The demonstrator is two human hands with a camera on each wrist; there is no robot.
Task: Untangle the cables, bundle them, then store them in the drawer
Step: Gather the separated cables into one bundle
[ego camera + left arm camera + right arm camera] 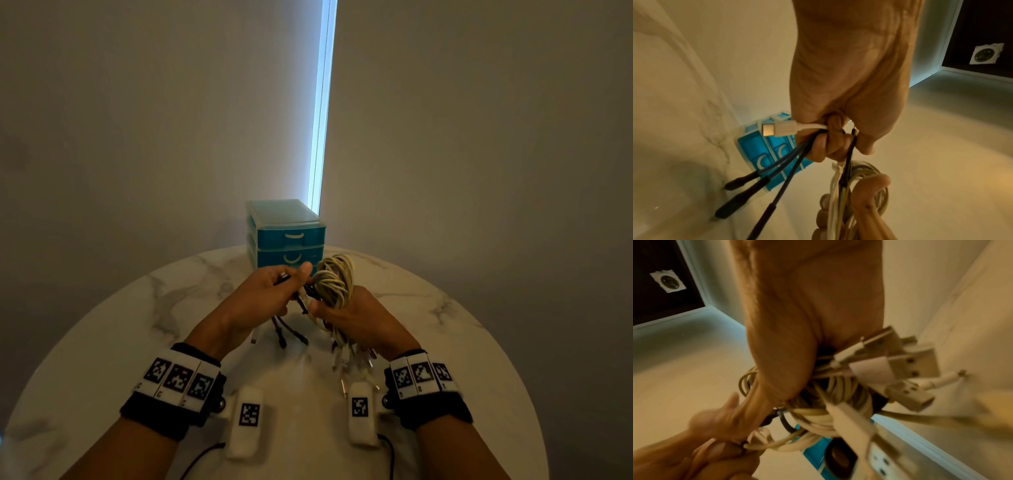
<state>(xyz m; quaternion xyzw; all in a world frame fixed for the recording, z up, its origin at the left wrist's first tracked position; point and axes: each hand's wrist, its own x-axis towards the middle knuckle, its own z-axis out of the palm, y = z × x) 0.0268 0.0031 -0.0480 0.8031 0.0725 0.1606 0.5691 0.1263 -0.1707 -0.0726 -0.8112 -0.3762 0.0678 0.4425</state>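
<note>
Above table, both hands gripping cables — drawer unit behind

Round white tabletop with grey marble veining, set close against a plain wall. Small teal plastic drawer unit standing at far edge, centre; two drawer fronts visible with pale curved handles, both pushed in. Dangling cable ends with dark plugs reaching down toward the surface near the middle; contact with the surface unclear. Thin black wires trailing across the near edge.
</note>
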